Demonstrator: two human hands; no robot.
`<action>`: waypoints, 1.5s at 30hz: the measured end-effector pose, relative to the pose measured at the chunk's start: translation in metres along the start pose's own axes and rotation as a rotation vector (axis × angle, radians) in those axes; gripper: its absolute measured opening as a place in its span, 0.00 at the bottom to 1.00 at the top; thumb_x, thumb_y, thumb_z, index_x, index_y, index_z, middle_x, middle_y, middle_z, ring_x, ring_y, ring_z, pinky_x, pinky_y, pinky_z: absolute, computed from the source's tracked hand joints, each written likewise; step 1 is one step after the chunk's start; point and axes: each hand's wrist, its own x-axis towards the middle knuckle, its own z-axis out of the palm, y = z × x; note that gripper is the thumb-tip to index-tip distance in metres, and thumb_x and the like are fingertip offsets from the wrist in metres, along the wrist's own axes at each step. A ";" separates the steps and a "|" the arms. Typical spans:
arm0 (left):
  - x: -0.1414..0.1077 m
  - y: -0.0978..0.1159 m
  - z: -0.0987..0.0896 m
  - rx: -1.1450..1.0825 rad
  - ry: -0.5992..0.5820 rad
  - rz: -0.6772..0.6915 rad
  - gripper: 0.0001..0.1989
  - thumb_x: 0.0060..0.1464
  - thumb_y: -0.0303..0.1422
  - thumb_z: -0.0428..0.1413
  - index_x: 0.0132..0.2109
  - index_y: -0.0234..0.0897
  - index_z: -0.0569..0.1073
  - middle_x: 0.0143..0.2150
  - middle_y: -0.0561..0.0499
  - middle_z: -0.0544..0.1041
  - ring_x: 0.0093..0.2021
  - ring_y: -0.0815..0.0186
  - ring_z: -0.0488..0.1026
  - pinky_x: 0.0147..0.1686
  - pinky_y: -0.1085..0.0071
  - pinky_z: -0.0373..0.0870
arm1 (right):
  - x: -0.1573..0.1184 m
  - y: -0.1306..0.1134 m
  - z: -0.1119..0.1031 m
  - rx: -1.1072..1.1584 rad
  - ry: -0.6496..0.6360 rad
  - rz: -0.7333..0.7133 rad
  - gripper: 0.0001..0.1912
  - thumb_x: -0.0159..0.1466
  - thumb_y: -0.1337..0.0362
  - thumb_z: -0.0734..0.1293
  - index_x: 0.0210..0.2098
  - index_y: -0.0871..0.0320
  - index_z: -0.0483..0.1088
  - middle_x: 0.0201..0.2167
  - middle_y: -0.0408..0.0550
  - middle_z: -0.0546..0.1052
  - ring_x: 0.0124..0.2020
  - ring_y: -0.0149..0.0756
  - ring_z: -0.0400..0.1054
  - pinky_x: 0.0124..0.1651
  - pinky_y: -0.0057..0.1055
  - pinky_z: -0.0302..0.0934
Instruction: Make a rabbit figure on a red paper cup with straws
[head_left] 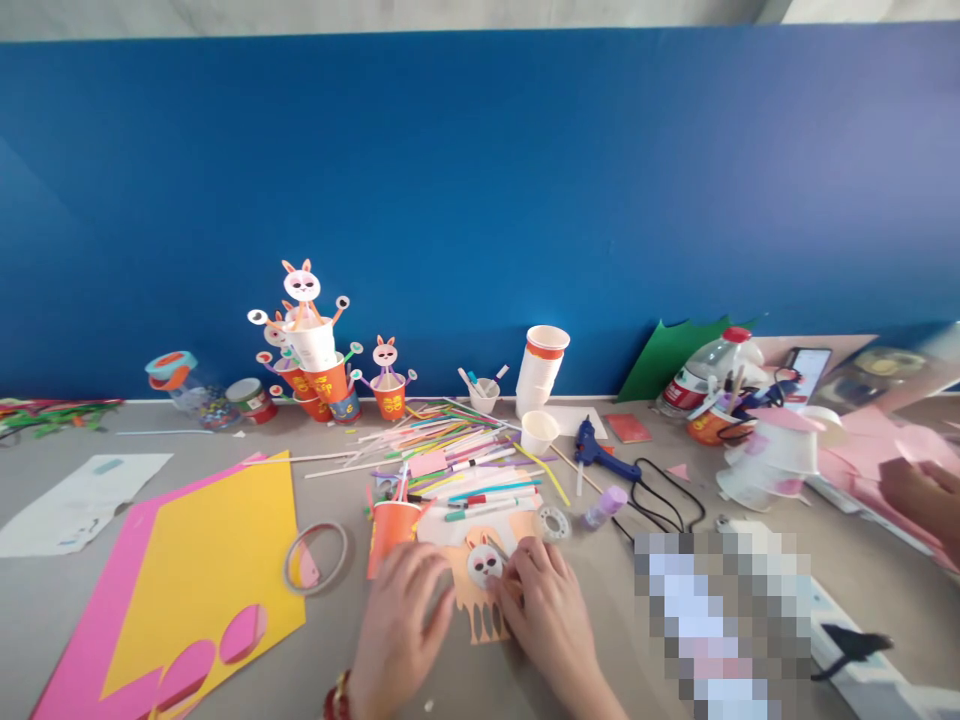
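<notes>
A white paper rabbit face [484, 566] with peach ears lies over a cut piece of peach paper [480, 625] in front of me. My right hand [551, 625] has its fingertips and thumb closed at the face's right edge. My left hand [405, 620] is on the other side of the peach paper, fingers curved and thumb apart, with nothing seen in it. Just beyond the left fingers is an orange paper cup [394, 525] with straws in it. Several markers [491, 508] and a small tape roll [553, 522] lie behind the face.
Yellow card [210, 560] on pink card and a tape ring [289, 565] lie left. Rabbit-decorated cups [330, 385] stand at the back left. Many straws [427, 430], a blue glue gun [604, 455] and a purple-capped glue stick [606, 507] lie ahead. Another person's hand [926, 500] is at far right.
</notes>
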 end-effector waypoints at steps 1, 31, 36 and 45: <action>0.000 0.008 0.005 -0.004 -0.090 0.042 0.12 0.60 0.31 0.54 0.51 0.42 0.74 0.52 0.44 0.76 0.54 0.53 0.71 0.55 0.55 0.68 | 0.000 0.000 0.001 -0.004 0.001 0.010 0.07 0.65 0.63 0.67 0.31 0.55 0.68 0.34 0.49 0.72 0.37 0.43 0.66 0.40 0.38 0.61; 0.019 0.041 0.035 -1.334 -0.021 -0.518 0.22 0.54 0.41 0.63 0.54 0.40 0.72 0.49 0.43 0.80 0.51 0.55 0.76 0.53 0.61 0.73 | -0.004 -0.031 -0.006 0.404 0.459 -0.218 0.08 0.64 0.74 0.64 0.38 0.54 0.68 0.34 0.49 0.76 0.34 0.39 0.72 0.37 0.36 0.68; 0.012 0.039 0.034 -1.293 -0.008 -0.465 0.22 0.54 0.40 0.63 0.54 0.41 0.71 0.47 0.44 0.77 0.37 0.63 0.77 0.33 0.72 0.75 | -0.008 -0.029 -0.005 0.511 0.454 -0.220 0.09 0.64 0.75 0.62 0.38 0.55 0.66 0.32 0.49 0.73 0.33 0.38 0.70 0.34 0.33 0.68; -0.014 0.014 0.020 -0.967 -0.023 -0.386 0.08 0.63 0.35 0.55 0.40 0.38 0.77 0.35 0.49 0.77 0.32 0.66 0.76 0.33 0.74 0.75 | -0.025 -0.023 0.004 0.635 0.233 -0.267 0.09 0.63 0.76 0.61 0.35 0.55 0.62 0.30 0.48 0.72 0.32 0.37 0.69 0.33 0.30 0.65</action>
